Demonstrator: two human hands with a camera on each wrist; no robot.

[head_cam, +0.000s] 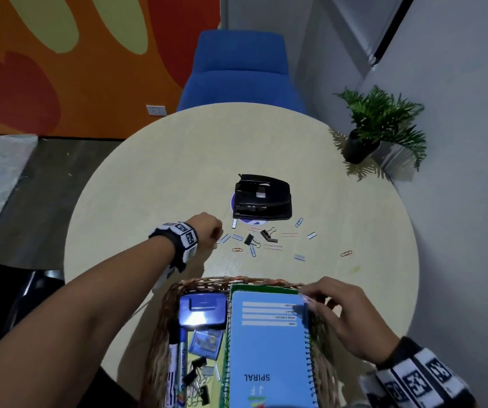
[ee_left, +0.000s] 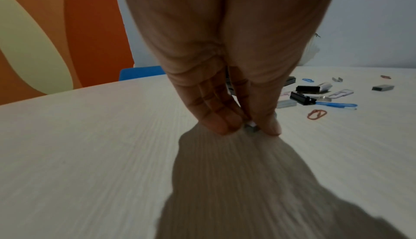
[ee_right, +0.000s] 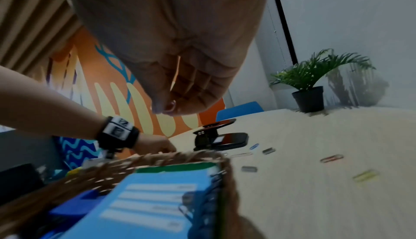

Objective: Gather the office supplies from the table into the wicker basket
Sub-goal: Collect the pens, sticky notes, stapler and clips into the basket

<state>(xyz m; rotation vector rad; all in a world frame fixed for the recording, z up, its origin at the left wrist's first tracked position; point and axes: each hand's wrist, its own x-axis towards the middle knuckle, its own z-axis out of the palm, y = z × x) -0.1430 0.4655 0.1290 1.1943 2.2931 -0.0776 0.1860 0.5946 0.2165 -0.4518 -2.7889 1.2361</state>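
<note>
My left hand (head_cam: 216, 235) reaches down to the round table (head_cam: 148, 178) left of a scatter of supplies. Its fingertips pinch a small grey staple strip (ee_left: 251, 128) against the tabletop. Binder clips (head_cam: 249, 239), paper clips (head_cam: 345, 253) and more staple strips (head_cam: 298, 257) lie loose below a black hole punch (head_cam: 261, 197). The wicker basket (head_cam: 207, 282) stands at the near edge and holds a blue spiral notebook (head_cam: 269, 343), a blue box, markers and clips. My right hand (head_cam: 310, 298) hovers over the notebook's far right corner, fingers loosely curled, nothing plainly in them.
A potted plant (head_cam: 360, 145) stands at the table's far right edge by the wall. A blue chair (head_cam: 241, 72) sits behind the table. A yellow paper clip (head_cam: 354, 270) lies apart on the right. Bare tabletop stretches left of and behind the hole punch.
</note>
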